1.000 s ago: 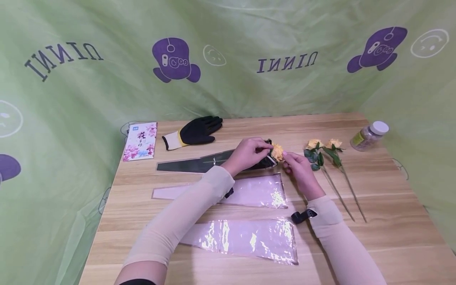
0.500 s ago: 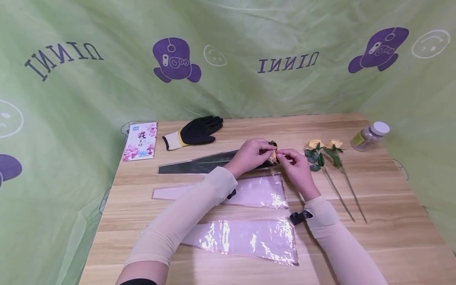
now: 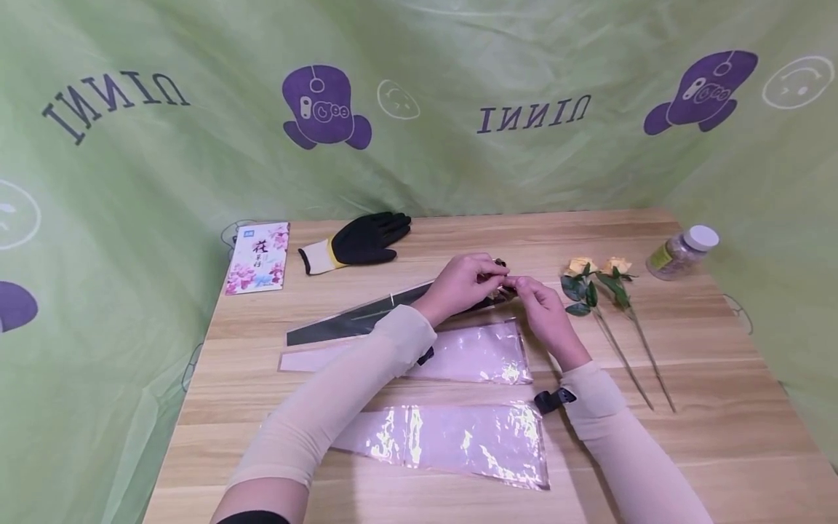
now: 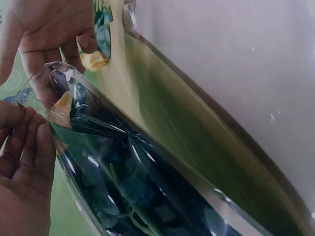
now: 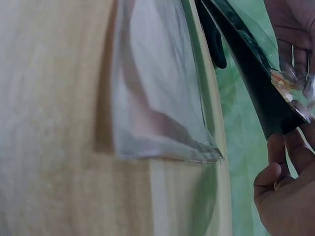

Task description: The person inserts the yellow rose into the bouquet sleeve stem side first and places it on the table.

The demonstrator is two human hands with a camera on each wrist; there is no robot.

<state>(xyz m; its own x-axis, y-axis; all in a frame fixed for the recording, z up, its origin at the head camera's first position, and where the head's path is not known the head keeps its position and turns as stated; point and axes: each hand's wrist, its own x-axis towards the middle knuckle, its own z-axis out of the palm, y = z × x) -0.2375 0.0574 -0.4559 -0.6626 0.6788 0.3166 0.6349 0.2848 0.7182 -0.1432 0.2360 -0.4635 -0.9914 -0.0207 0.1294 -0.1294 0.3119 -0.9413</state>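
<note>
A black-backed flower sleeve (image 3: 347,320) with a clear film front slants across the table. Inside it lies a rose, its yellow-orange petals (image 4: 61,110) near the wide mouth and its green stem (image 4: 123,191) showing through the film. My left hand (image 3: 465,284) pinches the clear film at the mouth, as the left wrist view shows. Opposite it, my right hand (image 3: 546,313) grips the mouth's edge; in the right wrist view its fingers (image 5: 276,147) are bent against the black back. From the head view, both hands hide most of the rose's head.
Two pale sleeves (image 3: 474,349) (image 3: 458,437) lie nearer the front. Two more yellow roses (image 3: 579,267) (image 3: 617,267) lie to the right, beside a lidded jar (image 3: 681,253). At the back are a black glove (image 3: 366,240) and a floral booklet (image 3: 258,258).
The rose's head, earlier exposed between my hands, has sunk into the sleeve's mouth. My right hand has shifted slightly left, and the sleeve's narrow end has swung toward the front.
</note>
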